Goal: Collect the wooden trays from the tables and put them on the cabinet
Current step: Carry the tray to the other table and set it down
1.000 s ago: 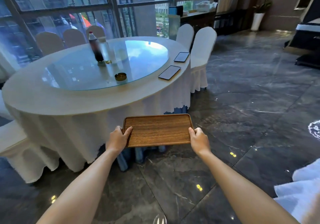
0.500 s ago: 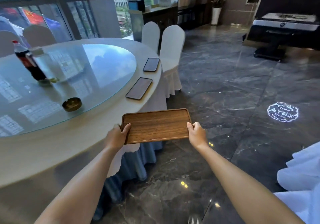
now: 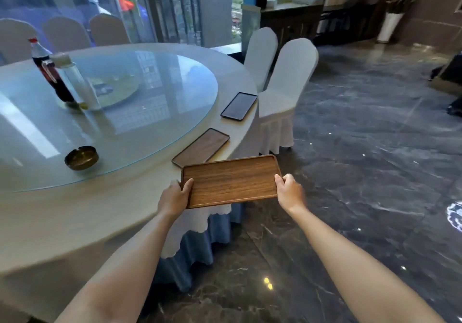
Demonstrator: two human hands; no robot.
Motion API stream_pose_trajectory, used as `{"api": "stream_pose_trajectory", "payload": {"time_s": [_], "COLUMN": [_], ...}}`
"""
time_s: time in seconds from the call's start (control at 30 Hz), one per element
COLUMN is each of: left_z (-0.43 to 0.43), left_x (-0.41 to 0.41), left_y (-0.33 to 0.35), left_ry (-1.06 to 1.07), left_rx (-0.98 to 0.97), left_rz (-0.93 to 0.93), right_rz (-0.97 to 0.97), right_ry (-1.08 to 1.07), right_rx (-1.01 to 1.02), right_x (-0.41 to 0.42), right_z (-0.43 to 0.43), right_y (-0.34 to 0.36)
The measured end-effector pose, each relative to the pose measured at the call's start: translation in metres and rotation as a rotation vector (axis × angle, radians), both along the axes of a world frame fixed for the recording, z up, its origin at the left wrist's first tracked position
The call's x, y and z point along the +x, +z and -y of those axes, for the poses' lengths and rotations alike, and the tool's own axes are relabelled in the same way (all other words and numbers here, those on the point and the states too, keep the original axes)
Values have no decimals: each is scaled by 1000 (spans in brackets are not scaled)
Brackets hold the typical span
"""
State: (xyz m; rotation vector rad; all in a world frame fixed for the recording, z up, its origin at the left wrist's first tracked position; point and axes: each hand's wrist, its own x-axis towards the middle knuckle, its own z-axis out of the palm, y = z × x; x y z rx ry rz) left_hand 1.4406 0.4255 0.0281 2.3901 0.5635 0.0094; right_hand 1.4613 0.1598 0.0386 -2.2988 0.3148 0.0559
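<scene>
A brown wooden tray [image 3: 231,181] is held level over the edge of the round table [image 3: 75,222]. My left hand [image 3: 175,197] grips its left short side and my right hand [image 3: 290,192] grips its right short side. Two more wooden trays lie flat on the table's white rim: one [image 3: 201,147] just beyond the held tray, and another [image 3: 239,106] farther back beside the chairs. A dark cabinet [image 3: 290,20] stands at the window wall in the background.
The table has a glass turntable [image 3: 125,112] bearing a cola bottle [image 3: 52,72], a clear bottle [image 3: 75,80] and a brass ashtray [image 3: 81,158]. White-covered chairs [image 3: 287,90] stand at the table's right. Dark marble floor [image 3: 362,172] spreads to the right.
I have come closer to the table. The held tray now reaches over the table's edge, right beside the nearest tray on the rim. Both hands keep their grip.
</scene>
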Motion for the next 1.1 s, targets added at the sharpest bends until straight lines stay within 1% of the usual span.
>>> {"api": "stream_pose_trajectory", "payload": {"time_s": [0.2, 0.4, 0.53, 0.67, 0.9, 1.1], "left_z": [3, -10, -23, -32, -31, -23], "left_x": [52, 111, 154, 184, 200, 202], "left_y": [-16, -43, -61, -76, -92, -99], "left_ry": [151, 286, 389, 502, 644, 639], "left_rx": [-30, -24, -33, -30, -42, -23], "left_rz": [-31, -97, -147, -192, -255, -337], "right_rz": [-25, -82, -148, -203, -231, -264], "right_ry": [153, 301, 424, 573, 766, 874], "right_rx": [-52, -87, -160, -314, -408, -463], "right_x": [87, 181, 253, 315, 364, 386], "right_z": [-4, -31, -58, -86, -114, -123], "right_y": [-7, -32, -44, -53, -74, -85]}}
